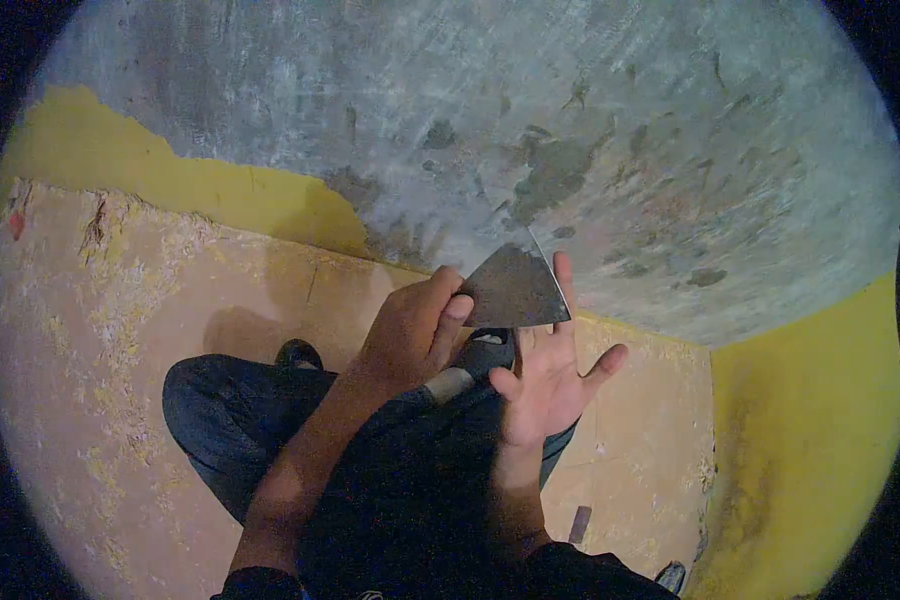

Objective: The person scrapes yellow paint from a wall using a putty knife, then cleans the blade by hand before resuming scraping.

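Note:
My left hand (410,330) is closed around the handle end of a scraper (520,290), a putty knife with a wide, flat, dull metal blade. Its straight edge points to the right, over the fingers of my right hand (545,390). That hand is turned palm up with thumb and fingers apart, and the blade covers part of its fingers. In front of both hands stands a wall (370,90) with a grey, smeared surface and darker patches.
Yellow paint (200,180) shows along the wall's lower left, and a yellow side wall (810,420) rises at right. Flakes and crumbs lie on the pinkish floor (80,330). A small dark block (580,525) rests near my right forearm. My bent knee (215,400) is at left.

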The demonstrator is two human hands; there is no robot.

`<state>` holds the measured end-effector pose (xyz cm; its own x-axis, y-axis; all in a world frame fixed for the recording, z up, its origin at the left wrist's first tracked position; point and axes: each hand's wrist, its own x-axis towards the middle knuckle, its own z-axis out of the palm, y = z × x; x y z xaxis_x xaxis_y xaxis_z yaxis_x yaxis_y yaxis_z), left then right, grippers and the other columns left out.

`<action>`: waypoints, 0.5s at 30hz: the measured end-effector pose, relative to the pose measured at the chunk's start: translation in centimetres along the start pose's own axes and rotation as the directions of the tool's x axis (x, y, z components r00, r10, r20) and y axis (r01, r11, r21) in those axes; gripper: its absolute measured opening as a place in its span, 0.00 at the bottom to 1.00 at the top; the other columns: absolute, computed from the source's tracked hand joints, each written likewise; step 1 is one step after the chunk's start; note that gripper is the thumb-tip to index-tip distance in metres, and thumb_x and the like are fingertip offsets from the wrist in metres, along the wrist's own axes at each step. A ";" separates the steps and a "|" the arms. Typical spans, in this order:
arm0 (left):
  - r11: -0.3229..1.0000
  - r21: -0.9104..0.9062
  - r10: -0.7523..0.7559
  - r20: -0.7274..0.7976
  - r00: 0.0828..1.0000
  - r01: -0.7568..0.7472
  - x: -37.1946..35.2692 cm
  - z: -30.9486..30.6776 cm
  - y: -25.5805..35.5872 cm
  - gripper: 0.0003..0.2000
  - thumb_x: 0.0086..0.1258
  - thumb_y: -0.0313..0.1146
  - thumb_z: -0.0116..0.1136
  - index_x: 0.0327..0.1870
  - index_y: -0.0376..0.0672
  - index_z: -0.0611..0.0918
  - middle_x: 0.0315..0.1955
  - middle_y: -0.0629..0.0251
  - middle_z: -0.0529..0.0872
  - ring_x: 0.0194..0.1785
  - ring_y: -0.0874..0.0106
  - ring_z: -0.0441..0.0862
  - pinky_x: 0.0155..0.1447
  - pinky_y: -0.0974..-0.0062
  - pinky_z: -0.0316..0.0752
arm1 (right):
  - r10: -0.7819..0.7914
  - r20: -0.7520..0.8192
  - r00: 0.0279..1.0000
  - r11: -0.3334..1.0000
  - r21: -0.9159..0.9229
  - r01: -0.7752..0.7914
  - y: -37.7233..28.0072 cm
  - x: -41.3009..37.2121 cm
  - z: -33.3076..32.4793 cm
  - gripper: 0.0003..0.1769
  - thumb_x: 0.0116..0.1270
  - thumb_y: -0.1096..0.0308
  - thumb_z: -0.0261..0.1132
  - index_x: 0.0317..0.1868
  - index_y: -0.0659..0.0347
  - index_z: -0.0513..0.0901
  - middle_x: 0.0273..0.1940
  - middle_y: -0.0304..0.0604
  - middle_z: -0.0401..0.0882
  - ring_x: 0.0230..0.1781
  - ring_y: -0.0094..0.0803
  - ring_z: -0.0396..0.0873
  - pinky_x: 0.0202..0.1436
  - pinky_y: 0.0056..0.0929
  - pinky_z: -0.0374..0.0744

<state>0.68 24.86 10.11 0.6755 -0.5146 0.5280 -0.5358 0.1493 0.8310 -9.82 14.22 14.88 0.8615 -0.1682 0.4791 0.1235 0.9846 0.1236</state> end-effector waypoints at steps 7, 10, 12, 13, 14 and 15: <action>0.969 0.159 0.212 -0.160 0.964 -0.187 -0.2 1.4 -1.5 0.12 0.76 0.39 0.49 0.40 0.37 0.72 0.25 0.50 0.76 0.31 0.48 0.77 0.36 0.55 0.71 | 0.002 0.020 1.000 0.998 0.069 -0.004 0.6 -0.1 -0.2 0.57 0.64 0.33 0.58 0.79 0.40 0.29 0.79 0.38 0.16 0.81 0.51 0.33 0.62 0.89 0.49; 0.961 0.190 0.224 -0.113 0.968 -0.201 -0.2 0.8 -1.2 0.11 0.74 0.38 0.51 0.40 0.38 0.72 0.25 0.50 0.76 0.31 0.48 0.77 0.36 0.55 0.71 | 0.001 0.013 1.000 0.998 0.064 -0.002 0.8 0.0 0.0 0.57 0.65 0.34 0.59 0.79 0.39 0.30 0.79 0.38 0.15 0.81 0.51 0.32 0.63 0.88 0.49; 0.955 0.211 0.232 -0.102 0.967 -0.207 -0.3 0.9 -1.4 0.11 0.73 0.38 0.53 0.40 0.38 0.72 0.25 0.50 0.76 0.31 0.48 0.77 0.36 0.54 0.71 | -0.005 0.013 1.000 0.999 0.047 0.005 0.7 -0.1 0.1 0.57 0.64 0.34 0.59 0.79 0.39 0.30 0.79 0.38 0.15 0.80 0.51 0.31 0.63 0.88 0.49; 0.949 0.232 0.239 -0.091 0.967 -0.213 -0.4 1.0 -1.6 0.11 0.72 0.38 0.54 0.40 0.38 0.73 0.25 0.51 0.77 0.31 0.48 0.77 0.36 0.54 0.71 | -0.007 0.013 1.000 0.999 0.046 0.006 0.7 -0.1 0.2 0.57 0.64 0.34 0.59 0.79 0.39 0.30 0.79 0.38 0.15 0.80 0.51 0.31 0.63 0.88 0.49; 0.949 0.232 0.240 -0.091 0.967 -0.213 -0.4 1.2 -1.7 0.11 0.72 0.38 0.54 0.40 0.38 0.73 0.25 0.51 0.77 0.31 0.48 0.77 0.36 0.54 0.71 | -0.007 -0.003 1.000 1.000 0.013 0.007 0.9 0.1 0.5 0.57 0.64 0.33 0.59 0.79 0.39 0.31 0.79 0.38 0.15 0.81 0.51 0.30 0.63 0.88 0.49; 0.948 0.231 0.243 -0.069 0.968 -0.221 -0.5 1.5 -1.7 0.11 0.72 0.38 0.55 0.40 0.38 0.73 0.25 0.52 0.77 0.31 0.48 0.77 0.36 0.54 0.71 | -0.009 -0.020 1.000 1.000 -0.022 0.009 1.0 0.2 0.7 0.57 0.64 0.33 0.59 0.79 0.39 0.31 0.79 0.39 0.16 0.81 0.50 0.29 0.63 0.88 0.49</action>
<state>0.53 23.63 8.17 0.5589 -0.4031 0.7247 -0.7740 0.0601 0.6303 -9.83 15.12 15.71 0.8700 -0.1762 0.4606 0.1415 0.9839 0.1090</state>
